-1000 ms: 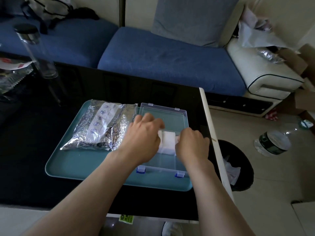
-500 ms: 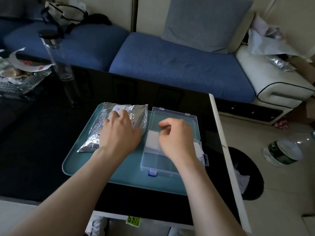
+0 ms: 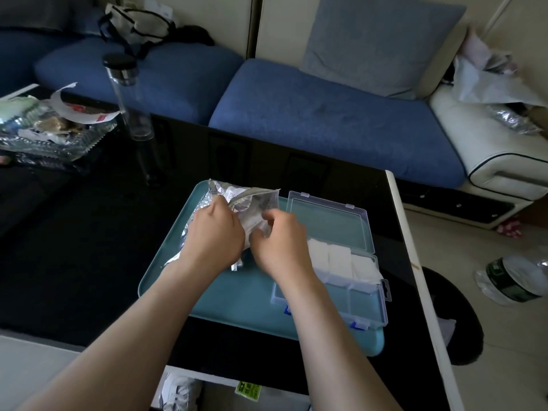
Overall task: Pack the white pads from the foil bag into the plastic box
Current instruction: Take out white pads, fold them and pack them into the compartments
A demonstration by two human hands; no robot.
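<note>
Left hand [image 3: 218,232] fingers clamped on foil bag [image 3: 255,200]; right hand [image 3: 280,240] fingers curled at opening, hold unclear.

A crinkled silver foil bag [image 3: 255,200], with a white panel of small bluish marks, sits at 11 o'clock on a plain teal tray [image 3: 237,295]. At 3 o'clock on the tray, a clear plastic box [image 3: 367,304] with blue latches shows a row of white pads [image 3: 341,256]. The table [image 3: 74,247] is glossy black. At 12 o'clock, the sofa cushions [image 3: 326,114] are deep blue and the pillow [image 3: 376,46] grey-blue. At 2 o'clock, the armrest [image 3: 489,161] is cream with dark piping.
</note>
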